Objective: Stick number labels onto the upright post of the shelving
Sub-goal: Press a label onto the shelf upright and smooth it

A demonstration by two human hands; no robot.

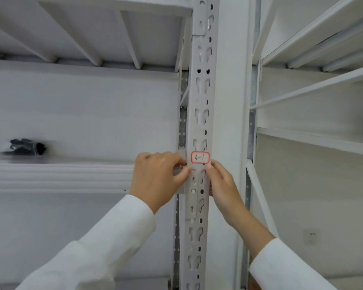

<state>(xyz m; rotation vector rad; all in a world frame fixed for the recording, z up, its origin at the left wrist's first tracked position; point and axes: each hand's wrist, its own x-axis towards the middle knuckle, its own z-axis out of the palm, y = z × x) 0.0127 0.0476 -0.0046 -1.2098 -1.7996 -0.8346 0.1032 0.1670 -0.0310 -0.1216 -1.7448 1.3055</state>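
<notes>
A grey slotted upright post (201, 101) runs up the middle of the view. A small white label (200, 157) with a red border and handwritten "3-1" lies flat on the post's front face. My left hand (157, 178) is at the label's left edge, thumb and forefinger pinched at the post's left side. My right hand (222, 185) sits below and right of the label, its fingertips touching the label's lower right corner and the post's right edge. Both arms wear white sleeves.
White shelves (82, 34) extend left of the post, and a second shelving unit (314, 135) stands to the right. A dark bundle like black gloves (26, 147) lies on the left shelf. A wall socket (311, 235) shows at lower right.
</notes>
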